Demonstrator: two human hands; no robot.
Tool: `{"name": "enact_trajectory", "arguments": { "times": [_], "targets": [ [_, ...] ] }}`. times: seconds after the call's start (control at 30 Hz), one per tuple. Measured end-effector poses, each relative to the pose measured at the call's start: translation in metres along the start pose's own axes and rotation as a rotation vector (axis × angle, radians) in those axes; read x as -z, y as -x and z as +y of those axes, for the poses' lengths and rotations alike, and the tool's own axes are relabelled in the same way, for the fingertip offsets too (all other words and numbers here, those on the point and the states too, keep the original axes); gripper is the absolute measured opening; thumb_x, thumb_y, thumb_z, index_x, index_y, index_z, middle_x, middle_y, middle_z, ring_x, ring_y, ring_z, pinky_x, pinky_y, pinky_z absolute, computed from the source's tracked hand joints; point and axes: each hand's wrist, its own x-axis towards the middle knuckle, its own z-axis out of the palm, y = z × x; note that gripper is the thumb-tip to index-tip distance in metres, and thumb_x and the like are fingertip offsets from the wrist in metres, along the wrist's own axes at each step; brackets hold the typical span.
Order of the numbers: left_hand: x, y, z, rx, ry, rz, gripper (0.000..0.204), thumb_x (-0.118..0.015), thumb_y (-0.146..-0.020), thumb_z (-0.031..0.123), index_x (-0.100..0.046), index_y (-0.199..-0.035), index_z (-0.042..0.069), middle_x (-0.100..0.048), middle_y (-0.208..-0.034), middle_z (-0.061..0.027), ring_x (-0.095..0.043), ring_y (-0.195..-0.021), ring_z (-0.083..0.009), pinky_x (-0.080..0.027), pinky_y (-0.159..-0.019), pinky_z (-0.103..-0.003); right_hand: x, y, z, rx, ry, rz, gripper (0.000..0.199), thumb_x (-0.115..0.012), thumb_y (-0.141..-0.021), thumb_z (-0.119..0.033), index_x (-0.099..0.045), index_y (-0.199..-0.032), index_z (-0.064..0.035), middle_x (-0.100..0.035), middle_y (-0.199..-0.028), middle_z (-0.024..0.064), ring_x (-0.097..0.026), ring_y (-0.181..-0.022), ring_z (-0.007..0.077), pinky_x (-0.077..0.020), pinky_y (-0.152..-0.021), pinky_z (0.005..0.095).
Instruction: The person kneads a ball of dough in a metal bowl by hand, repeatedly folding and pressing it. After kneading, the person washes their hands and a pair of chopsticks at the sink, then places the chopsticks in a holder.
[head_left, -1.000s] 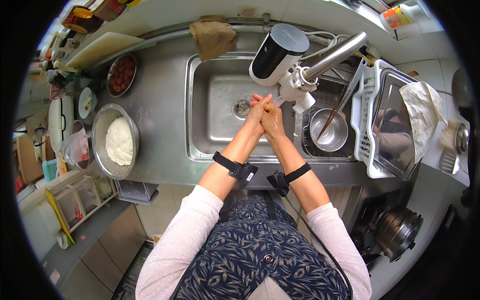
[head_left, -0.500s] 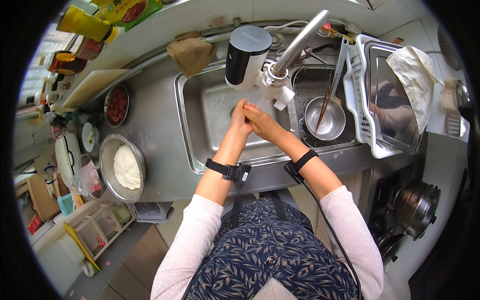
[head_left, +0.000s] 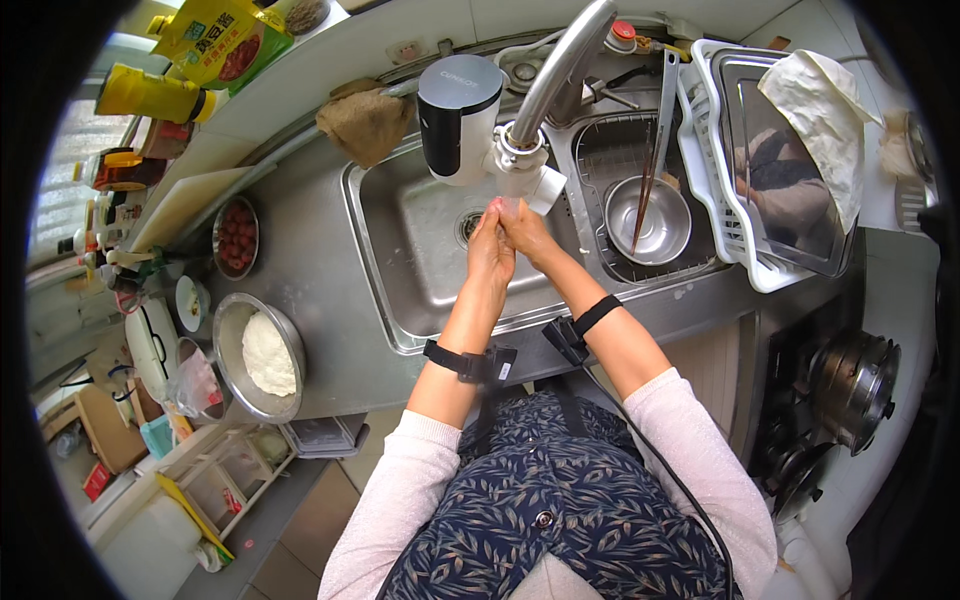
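Observation:
My left hand [head_left: 488,248] and my right hand [head_left: 527,232] meet over the sink basin [head_left: 410,285], just below the white outlet of the faucet [head_left: 520,178]. The palms are pressed together and cupped, with the fingers stretched toward the outlet. A wet shine shows at the fingertips, right by the outlet. I see nothing held between the hands, though the palms are partly hidden. A white and black filter unit [head_left: 458,125] is attached to the faucet on its left side.
A steel pot [head_left: 668,232] with chopsticks sits in the right basin, beside a white dish rack [head_left: 708,150]. On the left counter are a steel bowl of white flour or dough [head_left: 268,355] and a bowl of red pieces [head_left: 236,238]. A brown cloth [head_left: 368,128] lies behind the sink.
The joined hands have come closer beneath the faucet outlet, with the fingertips now right at it. The view has shifted slightly. Both hands remain together.

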Motion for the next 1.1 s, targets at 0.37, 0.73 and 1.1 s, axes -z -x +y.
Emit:
{"name": "enact_trajectory", "arguments": {
  "times": [0.37,0.73,1.1],
  "targets": [
    [0.005,0.01,0.025,0.093,-0.077,0.106,0.02,-0.054,-0.095,0.019,-0.057,-0.11,0.006,-0.061,-0.112,-0.0082,-0.058,-0.107,-0.0216,-0.048,-0.092,-0.032,0.006,-0.015,0.0,0.277,0.557,-0.2,0.042,-0.054,-0.092,-0.037,-0.056,-0.108,0.0017,-0.065,-0.101,0.0198,-0.064,-0.096,0.0304,-0.0502,-0.08,0.0361],
    [0.008,0.017,0.014,0.054,-0.076,-0.103,0.033,-0.055,-0.094,0.021,-0.05,-0.12,0.003,-0.061,-0.114,-0.0106,-0.058,-0.109,-0.0241,-0.047,-0.097,-0.038,0.018,-0.028,0.039,-0.033,-0.007,-0.17,0.032,-0.062,-0.088,-0.019,-0.056,-0.115,-0.0014,-0.065,-0.107,0.0112,-0.061,-0.1,0.0168,-0.0491,-0.087,0.031],
    [0.003,0.015,0.018,0.222,0.224,-0.021,0.042,-0.035,-0.1,0.031,-0.043,-0.124,-0.002,-0.05,-0.131,-0.0188,-0.049,-0.12,-0.0294,-0.043,-0.099,-0.043,0.03,-0.021,0.026,-0.197,-0.355,-0.056,0.035,-0.049,-0.095,-0.036,-0.059,-0.106,-0.0043,-0.065,-0.096,0.0078,-0.062,-0.084,0.0179,-0.0508,-0.07,0.0334]
  ]
}}
